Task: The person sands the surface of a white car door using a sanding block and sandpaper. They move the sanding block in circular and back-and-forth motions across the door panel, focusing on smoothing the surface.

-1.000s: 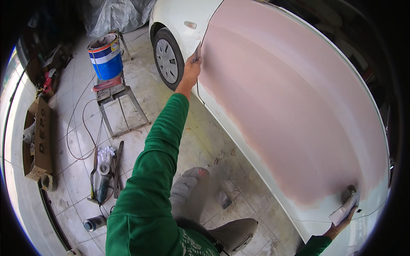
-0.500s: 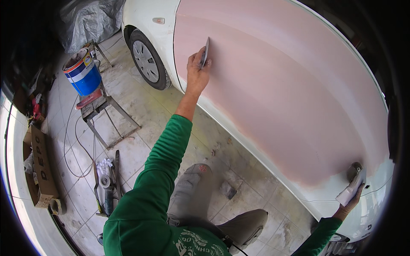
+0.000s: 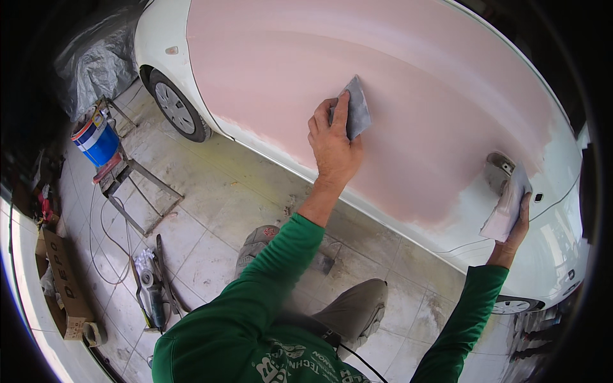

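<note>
mostly dull pink, the car door (image 3: 421, 140) shows white below.

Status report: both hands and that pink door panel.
Left hand holding grey spreader over pink panel. Right hand gripping pale plate near handle recess. No obstruction visible at spreader.

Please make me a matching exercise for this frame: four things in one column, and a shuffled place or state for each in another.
Column one:
1. Left hand
2. Right hand
3. Can
4. Angle grinder

Column two:
A. On a stand
B. Holding a pale flat piece
C. Lying on the tiled floor
D. Holding a grey spreader

Pairs: 1-D, 2-B, 3-A, 4-C
</note>
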Motion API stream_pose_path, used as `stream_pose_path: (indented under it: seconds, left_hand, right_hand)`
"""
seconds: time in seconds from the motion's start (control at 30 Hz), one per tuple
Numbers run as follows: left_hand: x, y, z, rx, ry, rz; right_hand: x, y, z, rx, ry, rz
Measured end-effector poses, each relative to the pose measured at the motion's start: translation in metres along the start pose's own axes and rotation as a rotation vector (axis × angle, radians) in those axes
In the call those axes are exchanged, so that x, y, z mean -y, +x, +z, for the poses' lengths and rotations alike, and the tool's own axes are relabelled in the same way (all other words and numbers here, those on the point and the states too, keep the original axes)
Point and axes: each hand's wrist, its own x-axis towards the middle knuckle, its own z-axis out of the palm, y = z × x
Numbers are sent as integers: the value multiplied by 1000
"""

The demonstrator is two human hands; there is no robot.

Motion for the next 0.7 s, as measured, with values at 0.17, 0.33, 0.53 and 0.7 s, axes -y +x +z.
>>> stream_pose_path:
  seconds: [0.17, 0.33, 0.53, 0.7]
  left_hand:
    - [-61, -36, 31, 14, 53, 36]
    - [-125, -77, 65, 61, 43, 67]
    - [-181, -111, 100, 54, 92, 159]
    - [-202, -128, 110, 65, 66, 225]
  right_hand:
    - [-2, -2, 22, 4, 66, -7]
    - [9, -11, 28, -23, 140, 24]
    - [8, -10, 27, -6, 194, 61]
    - [6, -7, 33, 50, 236, 75]
